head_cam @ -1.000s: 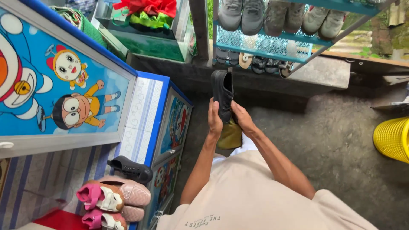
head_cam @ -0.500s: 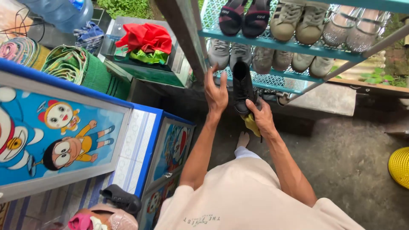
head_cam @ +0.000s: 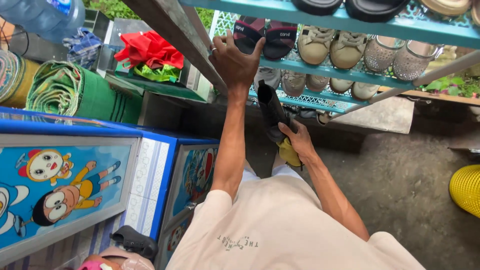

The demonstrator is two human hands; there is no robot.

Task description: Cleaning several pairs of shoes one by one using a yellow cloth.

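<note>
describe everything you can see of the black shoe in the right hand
The black shoe is plain and dark all over, matte, its material unclear. It stands tilted, one end up toward the teal shoe rack, opening partly visible. The right hand grips its lower end, along with a yellow cloth. The left hand is apart, up at the rack.

A teal shoe rack is standing at twelve o'clock, with shoes sitting in rows. Beige sneakers are resting at one o'clock, and sparkly silver shoes are shining just beside them. At eleven o'clock a red cloth is lying on a green box. A rolled green mat is lying at ten o'clock, and a big water bottle is poking in above it. A blue cartoon cabinet is standing at nine o'clock. A yellow basket is peeking in at three o'clock. A small black shoe is sitting at seven o'clock.
</note>
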